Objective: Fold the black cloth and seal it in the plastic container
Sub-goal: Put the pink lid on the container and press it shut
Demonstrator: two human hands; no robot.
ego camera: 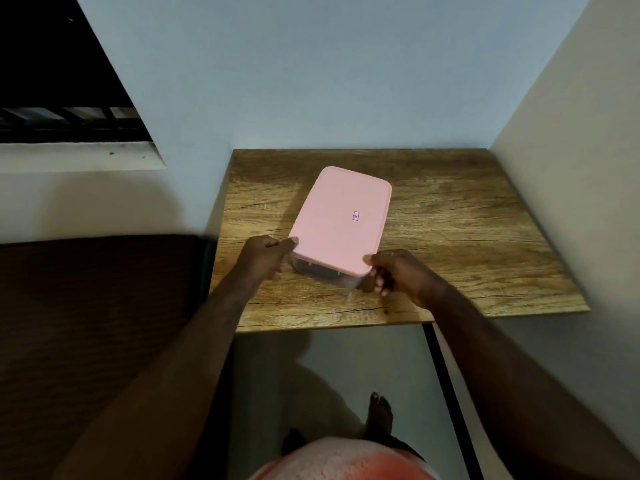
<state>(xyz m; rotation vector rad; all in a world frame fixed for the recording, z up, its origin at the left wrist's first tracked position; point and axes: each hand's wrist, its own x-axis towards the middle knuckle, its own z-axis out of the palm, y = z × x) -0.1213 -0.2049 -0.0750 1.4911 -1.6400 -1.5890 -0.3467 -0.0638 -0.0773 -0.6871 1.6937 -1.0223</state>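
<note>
The plastic container point(332, 277) sat slantwise on the wooden table point(467, 237), its pink lid point(341, 220) already on top. A dark mass showed dimly through the clear near wall, probably the black cloth, though it was too murky to be sure. The left hand point(265, 258) gripped the near-left corner with its thumb on the lid's edge. The right hand point(398, 271) gripped the near-right corner, thumb on the rim and fingers curled against the side.

The box looked light and stiff, with smooth walls that could slide on the table. The lid seemed slightly flexible, so it would likely seat best if pressed at the corners and along the rim, not at its middle.
</note>
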